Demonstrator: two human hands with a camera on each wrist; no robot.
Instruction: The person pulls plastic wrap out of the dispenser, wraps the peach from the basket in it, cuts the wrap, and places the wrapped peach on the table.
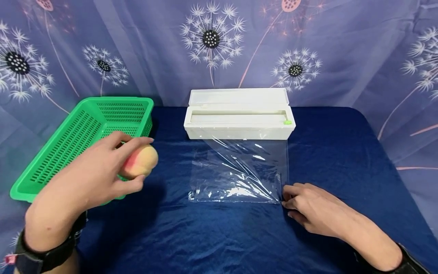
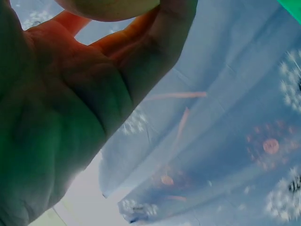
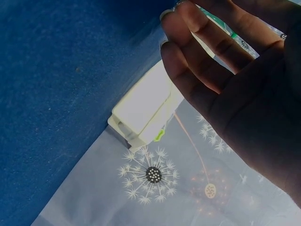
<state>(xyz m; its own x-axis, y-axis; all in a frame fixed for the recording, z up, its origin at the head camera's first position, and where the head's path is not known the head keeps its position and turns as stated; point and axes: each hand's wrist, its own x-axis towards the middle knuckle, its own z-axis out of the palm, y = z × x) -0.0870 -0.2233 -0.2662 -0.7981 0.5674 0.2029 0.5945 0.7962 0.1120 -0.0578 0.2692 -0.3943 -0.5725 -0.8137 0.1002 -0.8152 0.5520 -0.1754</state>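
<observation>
My left hand [image 1: 102, 163] grips a yellow-and-pink peach [image 1: 145, 160] between fingers and thumb, above the table beside the green basket [image 1: 20, 192]. In the left wrist view the underside of the peach [image 2: 108, 7] shows at the top edge, above the palm. A sheet of clear plastic wrap [image 1: 236, 171] lies drawn out from a white dispenser box [image 1: 239, 133] with its lid raised. At the sheet's near right corner, my right hand [image 1: 318, 211] pinches the film's edge, with creases running toward its fingertips. The right wrist view hides the pinch itself.
A dark blue cloth [image 1: 226, 239] covers the table. A green slider [image 1: 287, 122] sits at the box's right end. Behind the table hangs a blue-purple curtain [image 1: 154, 45] with dandelion prints. The basket's slotted wall stands along the left side.
</observation>
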